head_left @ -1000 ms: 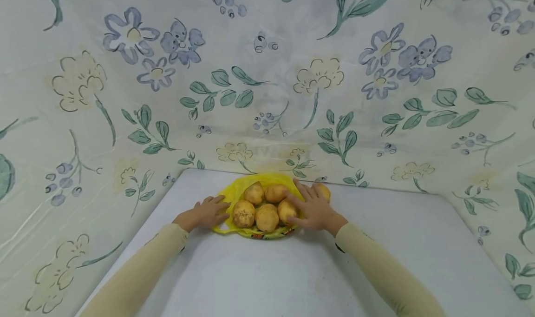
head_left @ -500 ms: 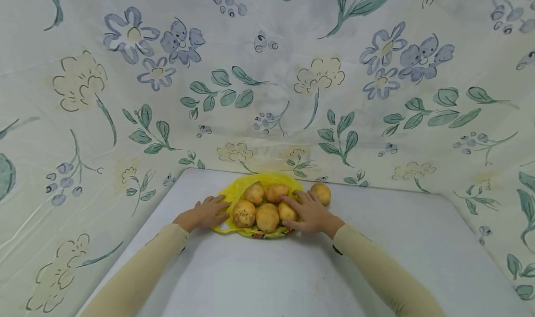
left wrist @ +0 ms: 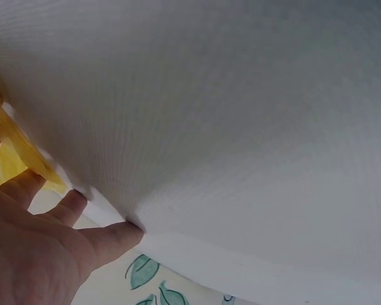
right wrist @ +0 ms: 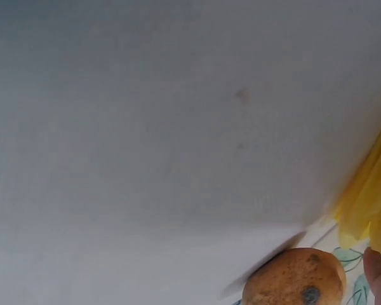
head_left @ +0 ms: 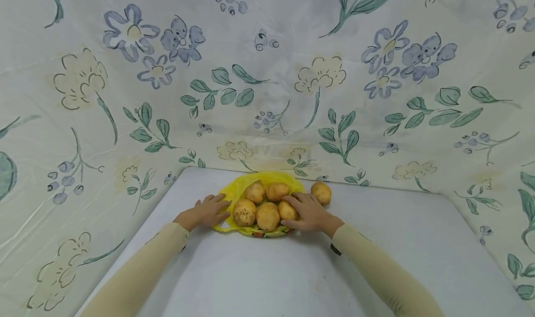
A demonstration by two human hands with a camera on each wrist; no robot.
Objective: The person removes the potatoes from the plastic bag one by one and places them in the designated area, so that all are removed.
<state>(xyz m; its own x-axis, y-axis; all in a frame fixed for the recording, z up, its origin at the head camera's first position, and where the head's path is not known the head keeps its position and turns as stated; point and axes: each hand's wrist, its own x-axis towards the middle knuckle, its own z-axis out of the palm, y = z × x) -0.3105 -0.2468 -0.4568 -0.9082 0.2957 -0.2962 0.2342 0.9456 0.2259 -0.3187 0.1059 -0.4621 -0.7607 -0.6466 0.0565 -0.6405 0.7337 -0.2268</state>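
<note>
In the head view, several potatoes sit together on a yellow plastic bag that lies spread on the white table. My left hand touches the bag's left edge, fingers extended; in the left wrist view its fingertips meet the tabletop beside the yellow plastic. On the other side, my right hand lies with spread fingers over the bag's right edge and against the rightmost potato, partly covering it. Outside the bag, just behind that hand, is a lone potato, with a dark spot showing in the right wrist view.
The white tabletop reaches toward me and out to both sides. Behind it and along the sides hangs a floral-patterned sheet. A colourful printed patch shows on the bag's near edge.
My right hand has shifted slightly left and toward me, uncovering the lone potato on the right. My left hand and the bag stay nearly where they were.
</note>
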